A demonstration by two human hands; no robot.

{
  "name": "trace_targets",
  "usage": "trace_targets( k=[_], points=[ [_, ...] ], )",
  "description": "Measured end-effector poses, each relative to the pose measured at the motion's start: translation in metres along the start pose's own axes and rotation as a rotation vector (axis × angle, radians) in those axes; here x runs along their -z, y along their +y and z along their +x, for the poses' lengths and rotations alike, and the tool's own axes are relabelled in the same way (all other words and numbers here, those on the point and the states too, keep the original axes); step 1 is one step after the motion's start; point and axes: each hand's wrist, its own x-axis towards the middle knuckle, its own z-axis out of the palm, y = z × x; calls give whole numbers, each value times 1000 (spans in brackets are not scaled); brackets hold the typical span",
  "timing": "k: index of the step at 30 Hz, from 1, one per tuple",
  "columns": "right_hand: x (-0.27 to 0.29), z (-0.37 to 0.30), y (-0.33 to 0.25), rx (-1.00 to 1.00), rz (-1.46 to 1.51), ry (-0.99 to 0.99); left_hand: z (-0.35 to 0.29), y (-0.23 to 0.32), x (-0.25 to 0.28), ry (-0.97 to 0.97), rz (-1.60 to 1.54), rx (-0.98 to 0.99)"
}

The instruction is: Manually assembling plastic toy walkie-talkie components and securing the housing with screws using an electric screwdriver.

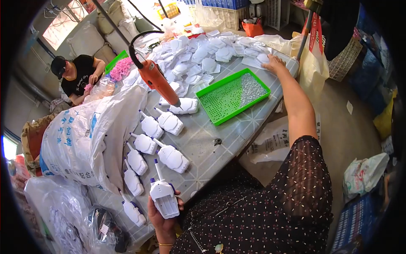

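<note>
My left hand (163, 220) grips a white toy walkie-talkie (165, 198) with a blue-tipped antenna, held near the table's front edge. Its open hollow faces up. Far off at the right, my right hand (275, 64) is stretched out to the edge of a heap of white plastic covers (192, 63). Its bent fingers close on one white plastic cover (262, 58). Several more white walkie-talkies (172, 158) lie on the table to the left, with blue-tipped antennas. Over them hangs an orange electric screwdriver (158, 81), bit pointing down.
A green tray (218, 120) with small silvery screws (252, 89) sits mid-table. A large white woven sack (80, 139) bulges at the left. Beyond it a person in a black cap (76, 78) works near pink pieces (121, 69). A small dark object (217, 142) lies near the table's front edge.
</note>
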Motion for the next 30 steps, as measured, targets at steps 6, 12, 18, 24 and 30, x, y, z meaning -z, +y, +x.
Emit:
trace_targets(
  k=[6,12,18,24,30],
  points=[
    [-9,-18,-46,167,-73,98,5,6,-1,13,-35,-44],
    [-43,12,-21,543,2,433,16,6,12,26,-89,42],
    [12,-42,-64,619,367,694,0,13,15,13,-80,-49],
    [96,-234,-164,722,690,-188,-9,25,3,61,165,-250],
    [71,-399,-273,1234,823,-444,-4,17,-17,-54,130,-317]
  ],
)
